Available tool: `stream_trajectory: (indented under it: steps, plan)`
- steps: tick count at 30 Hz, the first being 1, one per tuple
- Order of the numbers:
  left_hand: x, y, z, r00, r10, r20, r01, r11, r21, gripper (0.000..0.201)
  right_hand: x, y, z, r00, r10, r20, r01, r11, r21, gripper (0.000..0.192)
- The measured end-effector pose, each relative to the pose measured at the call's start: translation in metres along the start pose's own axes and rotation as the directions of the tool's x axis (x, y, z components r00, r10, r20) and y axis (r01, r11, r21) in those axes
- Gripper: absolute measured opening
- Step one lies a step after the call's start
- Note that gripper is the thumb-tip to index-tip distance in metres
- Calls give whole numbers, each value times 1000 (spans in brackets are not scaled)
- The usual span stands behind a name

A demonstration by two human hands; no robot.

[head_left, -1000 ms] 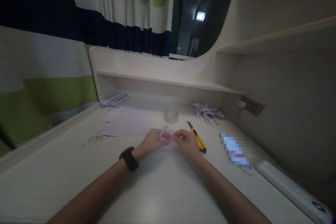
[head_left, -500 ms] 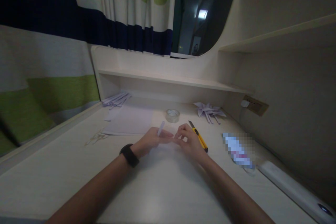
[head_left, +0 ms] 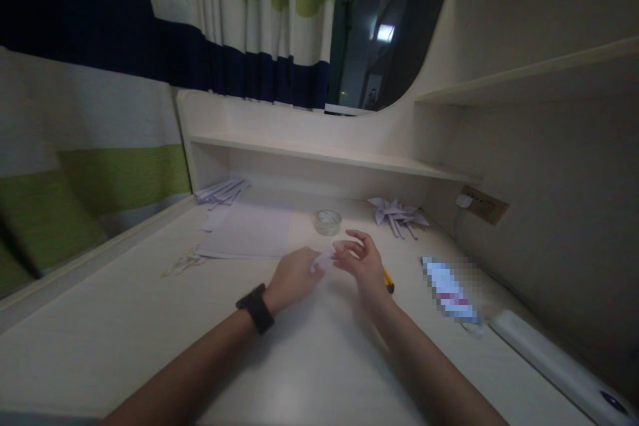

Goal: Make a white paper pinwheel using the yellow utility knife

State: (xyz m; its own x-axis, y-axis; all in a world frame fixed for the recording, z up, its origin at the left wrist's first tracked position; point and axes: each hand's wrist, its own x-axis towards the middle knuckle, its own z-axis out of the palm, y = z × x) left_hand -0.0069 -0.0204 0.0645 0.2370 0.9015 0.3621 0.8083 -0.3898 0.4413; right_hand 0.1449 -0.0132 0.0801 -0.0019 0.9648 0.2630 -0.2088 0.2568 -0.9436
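Over the middle of the desk, my left hand (head_left: 295,276) is closed around a small folded or rolled white paper piece (head_left: 324,260), whose end sticks out to the right. My right hand (head_left: 364,269) meets that end, thumb and forefinger pinched on it while the other fingers curl loosely above. The paper's exact shape is partly hidden by the fingers. Just beyond the hands stands a roll of clear tape (head_left: 328,223). A yellow utility knife (head_left: 388,279) lies mostly hidden behind my right hand.
White paper sheets (head_left: 249,229) lie back left, with folded paper strips (head_left: 222,191) behind them and thin loose bands (head_left: 184,261) beside them. Paper pinwheels (head_left: 397,213) rest at the back right. A blurred-out phone-like object (head_left: 452,289) and a long white device (head_left: 554,359) lie along the right wall.
My left hand has turned over, back upward, so the paper piece now points right instead of standing up. My right hand has lifted slightly and covers more of the knife.
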Motion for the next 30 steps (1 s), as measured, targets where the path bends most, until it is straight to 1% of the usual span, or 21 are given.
stream_trajectory:
  steps: [2,4,6,8,11,14,17,20,22,24,26,28,30]
  plan:
    - [-4,5,1,1000,-10,-16,12,997,73,19,-4,0,7,999,-41,12,42,995,-89,59]
    - [-6,7,3,999,-24,-25,26,993,111,19,-7,2,11,998,-54,25,57,987,-149,56]
    - [-6,8,6,1000,-13,-25,15,994,112,20,-7,6,11,998,-58,21,61,983,-175,51]
    - [-6,6,8,999,36,-27,-34,997,67,22,-6,10,8,997,-74,8,74,982,-176,48]
    - [-4,2,5,992,116,-48,-118,991,-55,30,1,16,-2,995,-99,-5,98,985,-142,46]
    - [0,-5,-1,989,142,-45,-148,977,-157,28,8,21,-13,991,-130,-26,126,986,-106,45]
    - [5,-15,-7,992,123,21,-114,962,-247,32,14,23,-22,988,-148,-48,143,985,-97,45]
    - [11,-23,-7,996,45,79,-16,941,-338,33,18,25,-25,989,-140,-44,135,986,-99,46]
    - [13,-26,-6,995,11,94,25,928,-371,34,18,27,-26,988,-150,-30,146,982,-117,46]
    - [13,-26,-4,996,14,85,20,924,-381,34,18,28,-25,983,-183,-7,180,972,-150,45]
    - [12,-26,-3,997,35,63,-9,931,-365,35,17,28,-24,979,-201,31,203,965,-168,42]
    - [11,-24,-4,997,48,53,-27,939,-342,36,16,28,-24,981,-186,60,193,968,-160,40]
    - [10,-22,-5,997,50,58,-29,946,-322,37,15,27,-24,982,-177,63,185,972,-146,38]
